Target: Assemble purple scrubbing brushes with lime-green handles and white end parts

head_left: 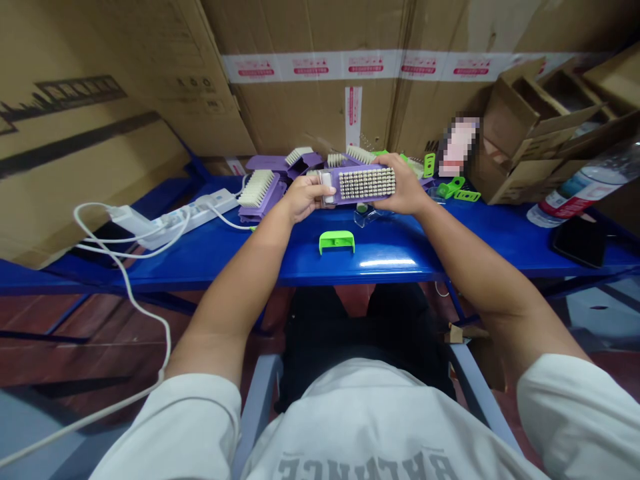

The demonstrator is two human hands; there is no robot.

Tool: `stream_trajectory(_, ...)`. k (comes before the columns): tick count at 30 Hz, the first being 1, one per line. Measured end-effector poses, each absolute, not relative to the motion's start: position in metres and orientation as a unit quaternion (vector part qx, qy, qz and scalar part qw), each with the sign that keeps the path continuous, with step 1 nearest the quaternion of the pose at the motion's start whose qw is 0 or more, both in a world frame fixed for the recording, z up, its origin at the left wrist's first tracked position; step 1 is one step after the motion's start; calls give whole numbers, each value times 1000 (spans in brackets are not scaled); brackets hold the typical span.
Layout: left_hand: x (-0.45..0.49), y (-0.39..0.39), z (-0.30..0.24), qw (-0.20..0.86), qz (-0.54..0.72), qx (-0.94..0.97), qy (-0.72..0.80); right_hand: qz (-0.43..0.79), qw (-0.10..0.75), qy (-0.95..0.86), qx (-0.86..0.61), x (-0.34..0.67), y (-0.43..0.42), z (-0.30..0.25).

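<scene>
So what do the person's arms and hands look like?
The left hand and right hand are bare: no gloves, watch or rings. Arms uncovered up to the short left sleeve and right sleeve of a pale T-shirt with grey lettering.

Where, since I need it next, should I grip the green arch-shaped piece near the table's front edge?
Pinch the green piece across its flat top bar, from above: it seems to stand on its two end legs on the table, apart from everything else.
</scene>
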State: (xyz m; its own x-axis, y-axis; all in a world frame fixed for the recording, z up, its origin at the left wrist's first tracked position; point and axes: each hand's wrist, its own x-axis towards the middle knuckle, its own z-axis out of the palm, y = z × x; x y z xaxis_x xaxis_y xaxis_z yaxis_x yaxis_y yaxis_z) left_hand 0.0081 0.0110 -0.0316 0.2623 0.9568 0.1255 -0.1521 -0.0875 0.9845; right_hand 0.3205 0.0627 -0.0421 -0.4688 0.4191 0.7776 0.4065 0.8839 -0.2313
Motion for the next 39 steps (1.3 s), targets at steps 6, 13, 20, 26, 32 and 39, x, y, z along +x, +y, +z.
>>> stream_trajectory(6,7,10,-32,563,478,562,372,6,456,-857,-239,320,61,-42)
stream_trajectory(13,6,9,-30,570,473,560,370,1,450,-861,-238,321,61,-41)
stream_trajectory(20,6,7,-29,571,462,572,365,16,446,-863,-237,321,60,-40)
stream_trajectory(26,6,7,-29,575,467,569,357,13,449,-862,-234,319,58,-39)
stream_trajectory(32,5,7,-30,574,465,567,365,26,453,-856,-248,316,52,-35)
stream_trajectory(39,4,8,-30,572,462,568,370,34,451,-854,-256,316,50,-34)
